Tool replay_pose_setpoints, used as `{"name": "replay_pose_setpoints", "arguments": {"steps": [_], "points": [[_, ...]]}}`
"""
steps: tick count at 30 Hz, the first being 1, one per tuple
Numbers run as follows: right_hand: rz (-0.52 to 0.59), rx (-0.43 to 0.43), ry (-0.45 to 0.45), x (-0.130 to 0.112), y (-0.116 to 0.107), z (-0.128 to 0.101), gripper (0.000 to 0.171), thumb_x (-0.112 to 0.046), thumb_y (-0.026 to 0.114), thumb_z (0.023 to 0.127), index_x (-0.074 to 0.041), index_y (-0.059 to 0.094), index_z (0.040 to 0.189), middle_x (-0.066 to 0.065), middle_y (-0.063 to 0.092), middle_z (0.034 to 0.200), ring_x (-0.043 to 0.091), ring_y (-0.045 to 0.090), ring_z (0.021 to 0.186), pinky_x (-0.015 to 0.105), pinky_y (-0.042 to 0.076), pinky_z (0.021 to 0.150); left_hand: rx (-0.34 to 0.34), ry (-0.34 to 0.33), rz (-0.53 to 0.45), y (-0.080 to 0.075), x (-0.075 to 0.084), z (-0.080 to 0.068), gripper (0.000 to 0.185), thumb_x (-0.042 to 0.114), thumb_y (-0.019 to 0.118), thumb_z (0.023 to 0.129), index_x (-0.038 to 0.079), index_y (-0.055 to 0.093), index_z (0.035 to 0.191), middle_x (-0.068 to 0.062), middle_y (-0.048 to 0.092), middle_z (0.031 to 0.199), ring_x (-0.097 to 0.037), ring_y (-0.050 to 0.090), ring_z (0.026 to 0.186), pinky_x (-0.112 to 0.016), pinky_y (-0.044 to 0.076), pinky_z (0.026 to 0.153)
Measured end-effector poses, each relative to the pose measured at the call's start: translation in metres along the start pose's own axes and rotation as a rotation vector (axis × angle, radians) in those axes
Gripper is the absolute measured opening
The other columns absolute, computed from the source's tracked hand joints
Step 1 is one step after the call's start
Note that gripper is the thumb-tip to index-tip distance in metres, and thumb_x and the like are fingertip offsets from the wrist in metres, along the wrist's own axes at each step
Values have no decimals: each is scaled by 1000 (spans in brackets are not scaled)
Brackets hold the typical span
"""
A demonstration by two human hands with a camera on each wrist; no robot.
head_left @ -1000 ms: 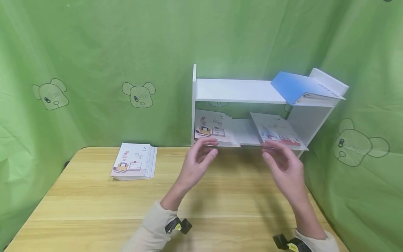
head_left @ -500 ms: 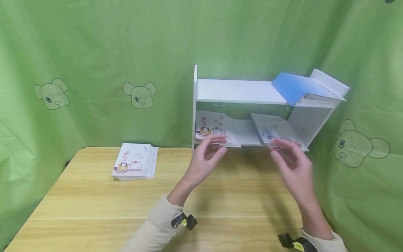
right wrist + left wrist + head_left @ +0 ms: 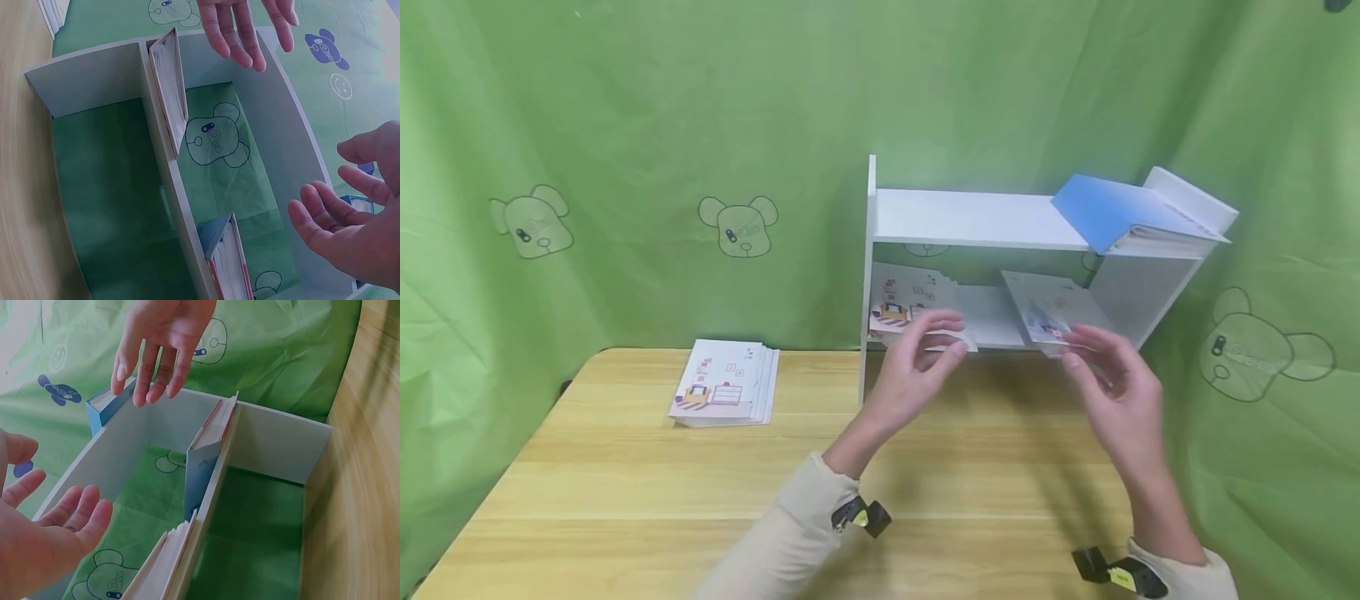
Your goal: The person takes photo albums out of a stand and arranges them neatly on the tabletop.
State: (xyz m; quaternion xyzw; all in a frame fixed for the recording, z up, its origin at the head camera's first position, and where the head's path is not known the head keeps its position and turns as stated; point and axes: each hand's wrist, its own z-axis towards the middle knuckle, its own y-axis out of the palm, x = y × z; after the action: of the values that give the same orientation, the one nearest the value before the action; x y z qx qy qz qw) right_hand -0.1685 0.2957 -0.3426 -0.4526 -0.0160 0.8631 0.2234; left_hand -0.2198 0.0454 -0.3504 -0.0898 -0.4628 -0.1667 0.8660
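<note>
— Hovering at the white desk shelf [image 3: 970,218], both hands? 
— Yes: left hand [image 3: 917,367] before the left booklet stack [image 3: 910,310], right hand [image 3: 1112,383] before the leaning booklet [image 3: 1048,304] (fingers relaxed, spread, holding nothing). 
— Beyond? 
— Blue binder [image 3: 1108,208] on top; another booklet pile [image 3: 726,392] on the wooden table [image 3: 625,483].

On the wooden table [image 3: 625,483] at left — a stack of illustrated booklets [image 3: 726,393], lying flat, well apart from the white shelf [image 3: 962,217]. On top of the shelf at right — a blue binder [image 3: 1112,210]. Behind all, a green curtain [image 3: 625,125] printed with bear faces.
</note>
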Motion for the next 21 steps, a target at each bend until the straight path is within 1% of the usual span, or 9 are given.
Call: {"name": "replay_pose_setpoints", "arguments": {"steps": [3, 7, 11, 14, 17, 21], "points": [[-11, 5, 7, 1, -4, 1, 40, 5, 65, 96, 4, 59, 136, 17, 65, 127, 21, 64, 114, 18, 53, 98, -1, -9, -17, 5, -1, 4, 37, 13, 63, 101, 5, 56, 136, -13, 60, 134, -33, 62, 120, -38, 55, 102], [-13, 12, 17, 2, -7, 3, 41, 4, 66, 96, 3, 59, 136, 16, 66, 127, 22, 63, 115, 18, 52, 99, 5, -20, -26, 12, -1, 7, 37, 13, 64, 101, 5, 57, 136, -12, 61, 133, -27, 63, 120, -33, 55, 102], [-8, 25, 16, 3, -12, 6, 41, 5, 66, 96, 3, 59, 136, 13, 67, 125, 22, 65, 113, 18, 52, 98, 4, -36, -14, 18, 0, 11, 38, 15, 64, 101, 10, 57, 137, -7, 61, 134, -21, 62, 120, -30, 54, 102], [14, 41, 20, 3, -16, 8, 42, 6, 66, 95, 2, 59, 136, 15, 67, 125, 21, 66, 111, 18, 54, 95, 3, -47, -5, 22, 1, 15, 38, 16, 65, 101, 13, 57, 138, -4, 62, 134, -17, 61, 120, -29, 53, 102], [32, 58, 26, 3, -18, 11, 44, 7, 66, 95, -1, 59, 138, 16, 67, 124, 21, 66, 110, 17, 54, 94, -1, -47, 4, 26, 1, 19, 39, 16, 65, 100, 15, 57, 138, -3, 62, 133, -15, 61, 120, -29, 54, 101], [44, 65, 30, 2, -21, 13, 47, 8, 65, 95, -4, 57, 140, 18, 66, 124, 24, 64, 112, 17, 54, 94, 0, -39, 16, 30, 1, 23, 37, 17, 65, 100, 15, 58, 136, -3, 63, 131, -13, 60, 119, -28, 54, 100]]}}
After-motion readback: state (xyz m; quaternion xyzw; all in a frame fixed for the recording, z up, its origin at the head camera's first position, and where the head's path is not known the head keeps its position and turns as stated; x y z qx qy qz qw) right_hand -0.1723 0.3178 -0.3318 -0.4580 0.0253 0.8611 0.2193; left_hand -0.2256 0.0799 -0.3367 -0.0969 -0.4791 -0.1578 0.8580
